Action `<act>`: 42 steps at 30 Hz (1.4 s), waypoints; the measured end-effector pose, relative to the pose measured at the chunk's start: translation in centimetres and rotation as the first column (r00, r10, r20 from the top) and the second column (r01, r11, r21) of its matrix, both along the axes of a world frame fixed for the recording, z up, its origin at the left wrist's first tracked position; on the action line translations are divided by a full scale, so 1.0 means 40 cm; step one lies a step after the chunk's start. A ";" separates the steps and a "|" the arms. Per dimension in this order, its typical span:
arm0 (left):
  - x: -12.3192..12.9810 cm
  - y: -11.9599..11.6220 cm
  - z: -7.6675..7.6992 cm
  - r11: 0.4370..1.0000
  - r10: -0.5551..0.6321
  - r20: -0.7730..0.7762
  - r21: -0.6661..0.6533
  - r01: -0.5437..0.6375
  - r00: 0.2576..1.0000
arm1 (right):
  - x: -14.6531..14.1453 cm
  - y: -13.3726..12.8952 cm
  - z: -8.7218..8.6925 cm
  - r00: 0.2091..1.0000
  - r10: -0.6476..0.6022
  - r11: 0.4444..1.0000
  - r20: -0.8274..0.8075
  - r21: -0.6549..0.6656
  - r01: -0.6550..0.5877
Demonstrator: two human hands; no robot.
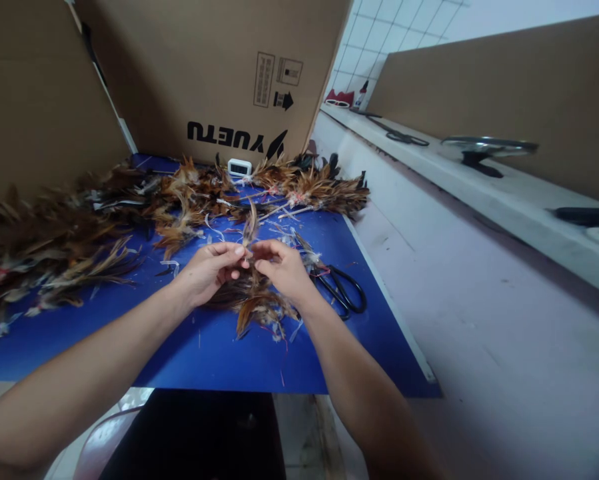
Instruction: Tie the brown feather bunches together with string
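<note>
A small brown feather [250,223] stands upright between my hands, its base pinched by the thumb and fingers of my left hand [210,270]. Close against it on the right is my right hand [282,267], thumb and index finger pressed together near the feather's base; what they hold is too small to make out. Under both hands a loose pile of brown feathers [259,310] lies on the blue table top [229,360]. Black-handled scissors [349,293] rest just right of my right hand, their blades partly covered by feathers and scraps.
Feather bunches [44,240] cover the table's left side and reach along the back [319,187]. A small white timer [240,168] stands before a large cardboard box [204,67]. At right, a white ledge [504,190] holds scissors [404,137] and a round metal object [489,145].
</note>
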State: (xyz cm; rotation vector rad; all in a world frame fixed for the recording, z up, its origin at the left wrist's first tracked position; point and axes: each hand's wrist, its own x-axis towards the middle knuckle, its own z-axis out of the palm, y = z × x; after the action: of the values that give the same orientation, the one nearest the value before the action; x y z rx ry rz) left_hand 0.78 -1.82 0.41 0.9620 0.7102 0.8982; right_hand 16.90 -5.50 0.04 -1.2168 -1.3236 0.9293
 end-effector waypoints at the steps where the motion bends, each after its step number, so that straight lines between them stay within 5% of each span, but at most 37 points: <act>1: 0.000 -0.003 0.000 0.999 -0.030 -0.003 -0.013 0.030 1.000 | 0.001 0.000 0.001 1.000 0.004 1.000 -0.024 -0.006 -0.004; 8: 0.003 -0.013 0.000 0.989 -0.115 -0.022 -0.098 0.112 0.993 | 0.001 -0.005 0.010 0.953 0.108 0.993 -0.284 -0.020 -0.118; 16: 0.006 -0.016 0.006 0.987 -0.096 0.003 -0.127 0.095 0.995 | 0.002 -0.002 0.005 0.938 0.006 1.000 -0.347 0.021 0.001; 42: 0.008 -0.015 -0.002 0.981 -0.115 -0.050 -0.160 0.106 0.992 | 0.002 -0.007 0.007 0.993 -0.082 0.973 -0.089 0.207 0.099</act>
State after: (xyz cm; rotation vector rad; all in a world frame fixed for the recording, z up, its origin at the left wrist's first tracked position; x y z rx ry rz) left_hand 1.12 -2.42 0.31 0.8812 0.7586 0.7081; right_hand 17.00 -5.80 0.32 -1.0562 -1.2584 0.7444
